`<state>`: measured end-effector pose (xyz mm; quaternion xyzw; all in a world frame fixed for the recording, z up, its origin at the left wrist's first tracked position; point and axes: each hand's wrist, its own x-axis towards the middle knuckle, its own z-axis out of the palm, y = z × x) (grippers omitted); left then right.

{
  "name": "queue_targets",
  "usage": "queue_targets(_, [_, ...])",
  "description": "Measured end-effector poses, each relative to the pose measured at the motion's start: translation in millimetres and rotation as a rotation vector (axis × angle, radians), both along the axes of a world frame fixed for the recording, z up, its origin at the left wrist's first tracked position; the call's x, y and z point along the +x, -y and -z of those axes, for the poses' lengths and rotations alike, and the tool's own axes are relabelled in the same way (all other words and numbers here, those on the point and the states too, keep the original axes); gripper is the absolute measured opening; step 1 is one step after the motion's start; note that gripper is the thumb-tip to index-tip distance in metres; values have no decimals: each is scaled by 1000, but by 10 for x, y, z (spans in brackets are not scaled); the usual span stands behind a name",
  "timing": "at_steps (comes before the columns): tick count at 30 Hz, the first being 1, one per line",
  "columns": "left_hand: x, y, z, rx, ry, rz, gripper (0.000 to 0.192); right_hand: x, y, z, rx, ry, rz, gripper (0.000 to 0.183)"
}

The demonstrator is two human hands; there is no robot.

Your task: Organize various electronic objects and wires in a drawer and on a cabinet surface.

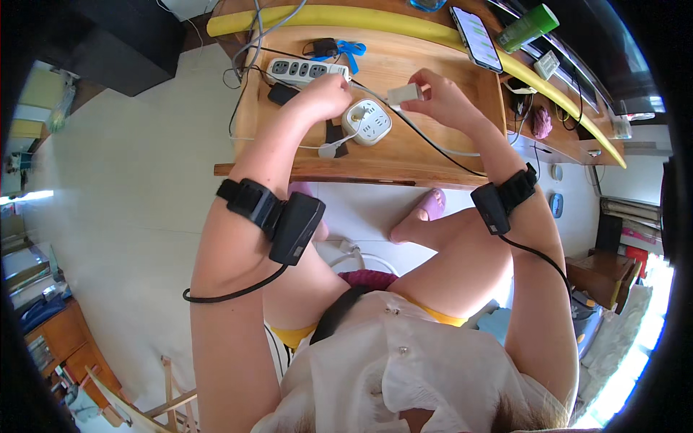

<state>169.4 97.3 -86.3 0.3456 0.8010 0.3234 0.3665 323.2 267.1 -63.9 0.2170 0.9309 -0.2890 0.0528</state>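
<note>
My right hand (446, 100) holds a small white block (404, 95), perhaps a power adapter, between thumb and fingers above an open wooden drawer. My left hand (329, 96) is at the right end of a white power strip (306, 70); its fingertips are hidden, so its grip cannot be told. Between and below the hands lies a round-cornered white socket block (367, 122) with a plug in it. A black adapter (282, 93) is beside the strip, under my left wrist. Another black adapter (324, 47) and a blue ribbon (352, 53) lie behind the strip.
A yellow foam tube (346, 19) curves along the drawer's back and right side. A phone (476, 40) and a green can (528, 28) rest at the back right. Cables cross the wooden drawer (433, 157). A flat white plug (328, 150) lies near its front edge.
</note>
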Motion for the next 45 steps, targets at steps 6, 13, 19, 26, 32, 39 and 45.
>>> queue_targets(6, [163,-184,252,-443,-277,382,40,54,-77,319,-182,-29,-62,41])
queue_targets(13, [253,-181,460,-532,-327,523,27,471,-967,470,-275,-27,237,41])
queue_targets(19, [186,-46,183,-352,-343,347,19,871,-1185,341,-223,129,243,44])
queue_targets(26, [203,-118,71,-290,-330,233,12,1780,-1702,258,-366,-377,920,36])
queue_targets(32, [115,-53,236,-256,-334,152,13,1882,-1969,607,-502,-568,962,39])
queue_targets(39, [172,-96,121,-385,-314,227,16,1672,-2108,781,24,-290,825,46])
queue_targets(45, [211,-127,13,-477,-341,245,16,1368,-2035,685,309,-14,728,38])
